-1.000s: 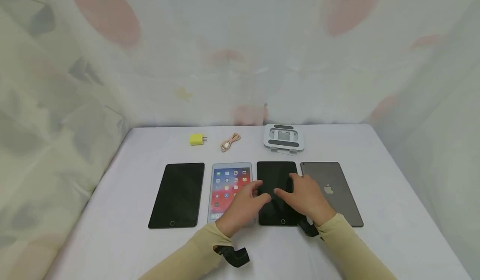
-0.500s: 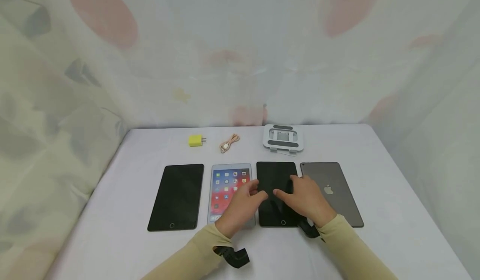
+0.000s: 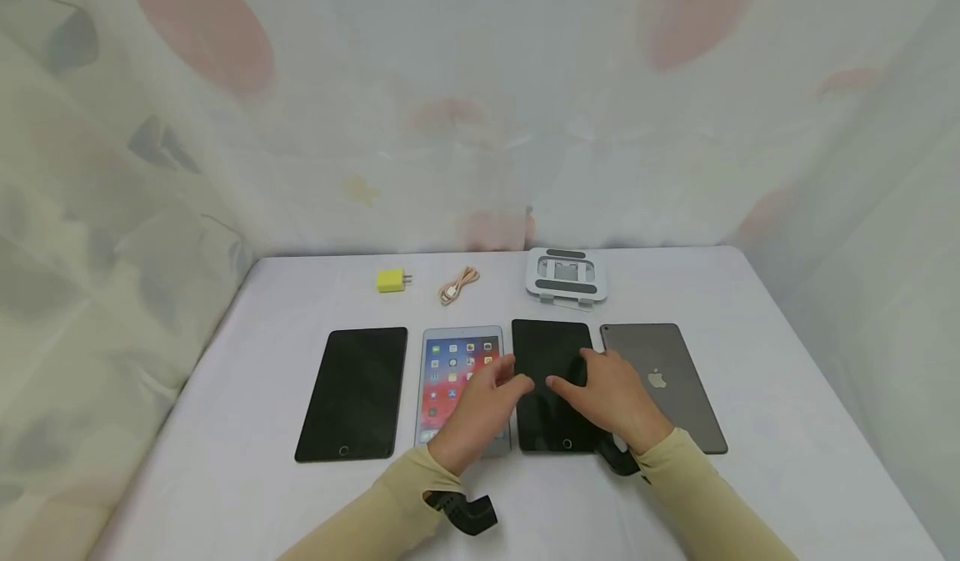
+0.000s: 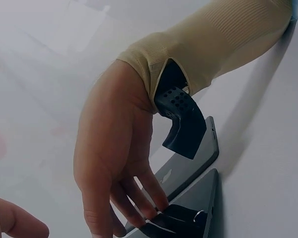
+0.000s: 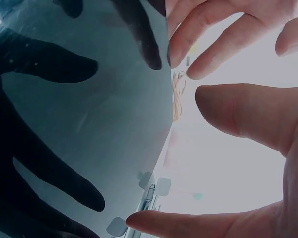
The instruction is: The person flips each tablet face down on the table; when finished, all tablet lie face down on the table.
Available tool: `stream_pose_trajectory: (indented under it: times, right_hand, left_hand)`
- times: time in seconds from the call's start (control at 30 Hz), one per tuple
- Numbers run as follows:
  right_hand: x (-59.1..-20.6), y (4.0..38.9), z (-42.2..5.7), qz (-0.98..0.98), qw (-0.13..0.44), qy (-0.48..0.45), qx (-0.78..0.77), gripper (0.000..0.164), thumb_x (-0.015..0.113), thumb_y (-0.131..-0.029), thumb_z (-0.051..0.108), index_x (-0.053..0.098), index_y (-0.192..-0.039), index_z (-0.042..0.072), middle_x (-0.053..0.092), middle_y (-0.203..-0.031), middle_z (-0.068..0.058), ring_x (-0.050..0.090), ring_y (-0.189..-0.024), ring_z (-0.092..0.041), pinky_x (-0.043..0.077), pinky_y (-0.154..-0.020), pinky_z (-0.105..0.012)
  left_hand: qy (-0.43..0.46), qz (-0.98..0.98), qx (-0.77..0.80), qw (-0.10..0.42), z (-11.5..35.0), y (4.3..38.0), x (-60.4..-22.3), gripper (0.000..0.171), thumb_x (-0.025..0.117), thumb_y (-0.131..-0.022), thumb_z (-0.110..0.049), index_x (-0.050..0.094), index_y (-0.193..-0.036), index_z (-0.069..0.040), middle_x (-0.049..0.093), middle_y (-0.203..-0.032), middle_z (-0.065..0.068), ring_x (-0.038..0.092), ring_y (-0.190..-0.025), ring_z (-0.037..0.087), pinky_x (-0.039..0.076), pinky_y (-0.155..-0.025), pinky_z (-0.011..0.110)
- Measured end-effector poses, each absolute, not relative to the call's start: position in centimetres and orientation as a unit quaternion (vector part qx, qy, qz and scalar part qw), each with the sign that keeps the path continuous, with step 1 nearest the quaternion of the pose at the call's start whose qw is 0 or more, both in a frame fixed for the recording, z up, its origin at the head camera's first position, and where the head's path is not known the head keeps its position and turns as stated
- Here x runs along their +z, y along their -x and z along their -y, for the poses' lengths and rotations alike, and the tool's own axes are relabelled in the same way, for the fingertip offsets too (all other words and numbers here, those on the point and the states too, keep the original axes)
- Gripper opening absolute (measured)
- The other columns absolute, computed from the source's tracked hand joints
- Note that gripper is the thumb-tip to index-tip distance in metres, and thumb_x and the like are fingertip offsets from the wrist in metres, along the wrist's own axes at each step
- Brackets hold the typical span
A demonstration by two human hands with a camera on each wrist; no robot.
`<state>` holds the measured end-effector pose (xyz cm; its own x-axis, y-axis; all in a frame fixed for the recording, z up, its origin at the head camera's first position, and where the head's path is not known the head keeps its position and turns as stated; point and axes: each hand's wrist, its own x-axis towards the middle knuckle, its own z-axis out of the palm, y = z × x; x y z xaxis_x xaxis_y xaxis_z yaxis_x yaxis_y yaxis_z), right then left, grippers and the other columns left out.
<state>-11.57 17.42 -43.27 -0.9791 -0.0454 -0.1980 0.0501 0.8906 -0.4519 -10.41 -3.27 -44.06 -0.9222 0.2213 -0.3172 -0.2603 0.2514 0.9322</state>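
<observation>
Between the two hands lies a tablet with a dark screen point(image 3: 543, 348), third in a row of tablets. My left hand point(image 3: 483, 407) reaches over the white tablet point(image 3: 444, 369), whose lit screen shows app icons. Its fingertips are at the dark tablet's left edge, and the left wrist view shows those fingers point(image 4: 131, 198) fairly straight. My right hand point(image 3: 611, 386) lies along the dark tablet's right side, thumb point(image 5: 233, 106) raised apart from the glass, index finger point(image 5: 188, 223) stretched out. In the right wrist view the screen point(image 5: 104, 129) mirrors the fingers.
At the far right lies a grey tablet point(image 3: 693, 411), back up with an apple logo. Another black tablet point(image 3: 356, 394) is at the left. Behind the row are a yellow charger plug point(image 3: 391, 280), a coiled cable point(image 3: 459, 284) and a white folding stand point(image 3: 566, 276).
The dark tablet's far edge has shifted very slightly upward in the head view. My left fingers have drawn a little to the left; my right hand is nearly still.
</observation>
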Motion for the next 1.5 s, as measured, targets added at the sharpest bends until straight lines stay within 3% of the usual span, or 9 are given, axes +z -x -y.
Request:
stream_pose_trajectory:
  times: [0.1, 0.37, 1.13, 1.5]
  right_hand:
    - [-43.3, 11.6, -17.5, -0.967, 0.101, 0.0, -0.234, 0.083, 0.071, -0.099, 0.053, 0.056, -0.148, -0.012, 0.061, -0.144, -0.037, 0.06, -0.134, -0.053, 0.052, -0.109, -0.067]
    - [-43.1, 11.5, -17.5, -0.964, 0.107, -0.004, -0.242, 0.083, 0.071, -0.099, 0.053, 0.056, -0.148, -0.011, 0.061, -0.145, -0.036, 0.06, -0.134, -0.051, 0.053, -0.109, -0.065]
    - [-42.9, 11.9, -17.8, -0.939, 0.124, -0.005, -0.319, 0.08, 0.067, -0.101, 0.055, 0.053, -0.155, -0.002, 0.057, -0.156, -0.027, 0.055, -0.145, -0.046, 0.048, -0.116, -0.063]
    - [-42.9, 12.0, -18.1, -0.932, 0.124, 0.002, -0.34, 0.079, 0.066, -0.101, 0.057, 0.054, -0.156, 0.002, 0.058, -0.157, -0.024, 0.056, -0.145, -0.043, 0.049, -0.116, -0.063]
  left_hand:
    - [0.011, -0.761, 0.618, 0.196, 3.3, 10.6, -43.9, 0.069, 0.064, -0.105, -0.037, 0.044, -0.163, -0.005, 0.048, -0.167, 0.017, 0.047, -0.152, 0.038, 0.044, -0.123, 0.062]
    - [0.017, -0.743, 0.638, 0.202, 3.6, 10.8, -43.7, 0.066, 0.063, -0.106, -0.035, 0.045, -0.163, -0.006, 0.051, -0.163, 0.016, 0.063, -0.135, 0.033, 0.055, -0.115, 0.053]
    - [0.021, -0.725, 0.655, 0.211, 3.4, 12.0, -42.8, 0.07, 0.063, -0.104, -0.031, 0.042, -0.164, -0.003, 0.046, -0.168, 0.017, 0.061, -0.141, 0.034, 0.053, -0.116, 0.052]
    - [0.007, -0.737, 0.647, 0.193, 3.2, 11.7, -42.2, 0.066, 0.063, -0.105, -0.031, 0.045, -0.164, -0.007, 0.053, -0.161, 0.014, 0.062, -0.135, 0.028, 0.053, -0.117, 0.05]
